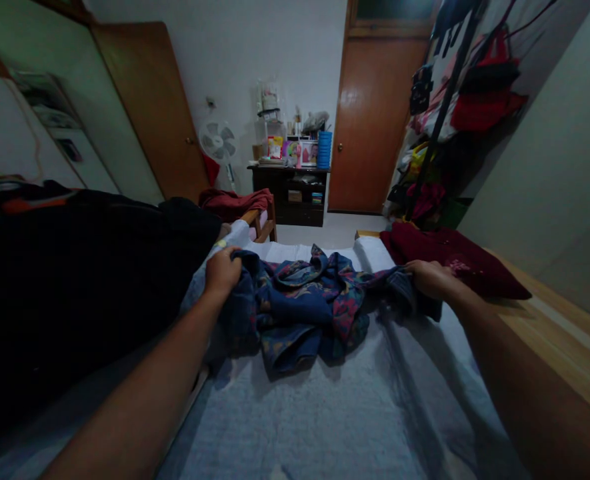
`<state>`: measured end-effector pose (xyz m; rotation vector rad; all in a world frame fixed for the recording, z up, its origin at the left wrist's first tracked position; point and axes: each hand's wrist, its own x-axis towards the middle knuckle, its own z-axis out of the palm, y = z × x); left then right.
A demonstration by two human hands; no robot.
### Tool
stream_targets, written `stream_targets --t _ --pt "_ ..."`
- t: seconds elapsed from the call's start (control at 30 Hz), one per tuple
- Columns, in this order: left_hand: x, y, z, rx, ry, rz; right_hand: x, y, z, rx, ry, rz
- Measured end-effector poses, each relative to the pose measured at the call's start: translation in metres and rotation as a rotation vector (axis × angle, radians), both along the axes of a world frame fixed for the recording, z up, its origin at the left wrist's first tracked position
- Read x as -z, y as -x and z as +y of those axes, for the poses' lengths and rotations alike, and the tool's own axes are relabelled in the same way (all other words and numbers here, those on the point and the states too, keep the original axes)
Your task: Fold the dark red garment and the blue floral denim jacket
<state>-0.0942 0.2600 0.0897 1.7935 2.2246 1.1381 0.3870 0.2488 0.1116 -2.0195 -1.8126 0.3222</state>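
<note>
A dark blue patterned shirt (pixel 302 303) with reddish and tan figures lies crumpled over a pale blue bed cover (pixel 315 427). My left hand (pixel 223 272) is closed on the shirt's left end, its fingertips partly hidden by the hand itself. At the other end, my right hand (pixel 431 277) pinches what looks like a sleeve, drawn out sideways. Between the two hands the cloth is bunched, and its lower folds rest on the cover.
Dark clothing (pixel 99 287) is heaped on the left. A folded maroon garment (pixel 455 260) lies at the right on a wooden surface (pixel 559 327). Beyond the bed stand a chair with a red cloth (pixel 237 202), a fan (pixel 219 142), a dark cabinet (pixel 275 193) and a wooden door (pixel 375 127).
</note>
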Motion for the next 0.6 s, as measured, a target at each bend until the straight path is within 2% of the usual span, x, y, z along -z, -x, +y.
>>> stream_targets --t 0.1,0.2,0.3,0.4,0.5,0.6 --pt "0.013 -0.023 -0.005 0.005 0.086 0.344 -0.001 0.006 -0.001 -0.012 0.023 -0.365" --pt "0.018 -0.05 -0.006 0.102 0.06 0.532 -0.001 0.037 0.004 -0.149 -0.1 -0.393" --pt "0.02 -0.071 0.004 0.287 0.268 0.502 0.004 0.08 0.016 -0.321 -0.099 -0.3" --pt "0.027 -0.08 0.02 0.393 0.501 0.411 0.017 0.12 0.03 -0.455 -0.037 -0.237" --pt "0.042 -0.081 0.035 0.438 0.568 0.346 0.035 0.15 0.045 -0.522 0.013 -0.195" --pt "0.055 -0.08 0.044 0.423 0.562 0.295 0.051 0.169 0.059 -0.518 0.067 -0.223"
